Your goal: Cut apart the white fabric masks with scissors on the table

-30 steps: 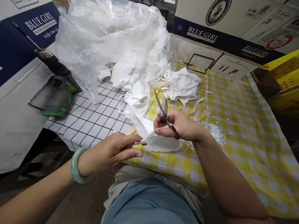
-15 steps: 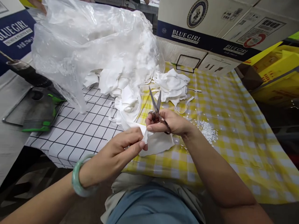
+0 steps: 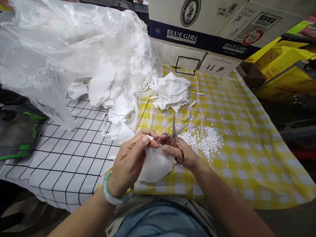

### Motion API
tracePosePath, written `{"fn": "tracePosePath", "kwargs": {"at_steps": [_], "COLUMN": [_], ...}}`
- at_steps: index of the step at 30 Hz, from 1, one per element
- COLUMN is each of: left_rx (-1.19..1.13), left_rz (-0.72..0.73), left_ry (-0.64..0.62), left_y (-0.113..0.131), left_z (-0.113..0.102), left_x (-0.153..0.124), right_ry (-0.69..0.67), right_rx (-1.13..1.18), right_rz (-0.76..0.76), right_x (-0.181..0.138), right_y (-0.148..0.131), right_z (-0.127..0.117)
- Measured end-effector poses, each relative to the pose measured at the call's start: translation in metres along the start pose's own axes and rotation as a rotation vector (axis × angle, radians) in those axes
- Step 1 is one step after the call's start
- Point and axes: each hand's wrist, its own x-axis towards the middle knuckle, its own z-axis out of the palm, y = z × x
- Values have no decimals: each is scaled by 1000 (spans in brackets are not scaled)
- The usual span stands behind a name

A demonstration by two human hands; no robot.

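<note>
My left hand [image 3: 134,154], with a green bangle [image 3: 115,191] at its wrist, pinches the edge of a white fabric piece [image 3: 156,164]. The cloth hangs down between my hands and over the table's front part. Scissors [image 3: 174,135] sit in my right hand [image 3: 182,153], their handle loops round its fingers and the blades parted, pointing away from me. My right fingertips are close to the pinched edge; whether they touch the cloth I cannot tell. Just beyond the scissors lies a heap of small white clippings [image 3: 204,140].
A big clear plastic bag [image 3: 81,42] spills white fabric pieces [image 3: 120,112] at the left. Another white fabric pile [image 3: 171,90] lies ahead, before a Blue Girl carton [image 3: 180,54] and a black wire stand [image 3: 187,65]. A green-and-grey tool [image 3: 14,131] is at far left.
My view has swung right and closer. My left hand has turned upward, now holding the cloth edge higher. The scissors have moved right and tilted, with more of the clippings heap showing.
</note>
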Motion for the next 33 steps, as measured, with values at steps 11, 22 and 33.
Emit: {"fn": "tracePosePath", "kwargs": {"at_steps": [11, 22, 33], "left_rx": [136, 321, 401], "left_rz": [-18, 63, 72], "left_ry": [11, -103, -163], "left_y": [-9, -51, -55], "left_z": [1, 18, 13], "left_x": [-2, -10, -11], "right_ry": [182, 338, 325], "right_rx": [-337, -1297, -1328], "right_rz": [-101, -250, -217], "right_x": [-13, -62, -57], "right_y": [21, -8, -6], "right_z": [15, -4, -5]}}
